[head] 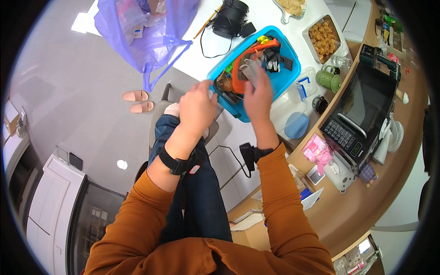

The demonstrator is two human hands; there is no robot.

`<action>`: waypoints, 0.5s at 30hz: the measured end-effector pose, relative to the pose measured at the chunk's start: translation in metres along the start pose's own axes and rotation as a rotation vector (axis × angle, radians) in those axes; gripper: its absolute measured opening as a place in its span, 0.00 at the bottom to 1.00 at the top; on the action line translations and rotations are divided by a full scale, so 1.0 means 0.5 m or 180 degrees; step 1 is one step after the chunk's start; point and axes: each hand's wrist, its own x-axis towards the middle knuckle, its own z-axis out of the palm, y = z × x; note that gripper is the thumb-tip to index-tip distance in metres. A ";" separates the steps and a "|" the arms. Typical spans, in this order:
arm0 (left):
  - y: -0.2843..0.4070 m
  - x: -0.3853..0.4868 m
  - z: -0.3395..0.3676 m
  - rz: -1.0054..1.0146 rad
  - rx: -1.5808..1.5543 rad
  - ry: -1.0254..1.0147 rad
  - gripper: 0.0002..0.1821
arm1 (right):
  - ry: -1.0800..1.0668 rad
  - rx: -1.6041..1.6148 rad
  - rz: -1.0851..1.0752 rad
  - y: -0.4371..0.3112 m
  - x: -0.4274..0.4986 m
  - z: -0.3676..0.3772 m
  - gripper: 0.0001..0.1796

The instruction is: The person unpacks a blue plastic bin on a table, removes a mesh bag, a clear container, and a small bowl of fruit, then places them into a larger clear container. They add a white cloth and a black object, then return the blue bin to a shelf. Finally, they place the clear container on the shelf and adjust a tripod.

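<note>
A blue plastic basket (292,79) stands on the white table, holding a jumble of small items: an orange plastic piece (237,76), a yellow item (264,39), black and clear pieces. My left hand (198,105) is at the basket's near left rim, its fingers bent around something small and whitish, mostly hidden. Over the basket, my right hand (258,94) has thumb and fingers on a translucent greyish piece (252,70), slightly blurred. Both wrists wear black straps.
A purple plastic bag (151,51) lies left of the basket. Behind are a cable-wrapped black cylinder (229,19) and a stick (207,22). To the right are a food container (305,34), a green mug (328,80), a clear plastic box (280,111) and a microwave oven (361,103).
</note>
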 end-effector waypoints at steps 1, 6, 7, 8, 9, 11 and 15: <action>0.005 0.000 0.000 0.0087 0.0153 -0.0082 0.17 | -0.0017 -0.0237 -0.0464 -0.007 -0.014 0.008 0.32; 0.024 0.011 0.006 0.0120 0.0514 -0.0149 0.15 | -0.0884 -0.1419 -0.0596 -0.030 0.005 0.036 0.22; 0.022 0.011 0.004 0.0141 0.0448 0.0038 0.15 | -0.0921 -0.0997 -0.0437 -0.038 0.014 0.026 0.19; 0.017 0.014 -0.001 0.0122 0.0229 0.0140 0.14 | -0.1082 -0.0667 -0.0152 -0.045 0.028 0.008 0.17; 0.011 0.018 -0.005 0.0001 0.0101 0.0181 0.13 | -0.1243 -0.0373 0.0161 -0.057 0.042 -0.015 0.15; -0.006 0.023 -0.012 -0.0317 -0.0167 0.0125 0.11 | -0.0617 -0.0062 0.0347 -0.094 0.057 -0.043 0.11; -0.036 0.041 -0.025 -0.0792 -0.1701 0.0087 0.10 | -0.0201 0.0559 0.0507 -0.163 0.068 -0.064 0.09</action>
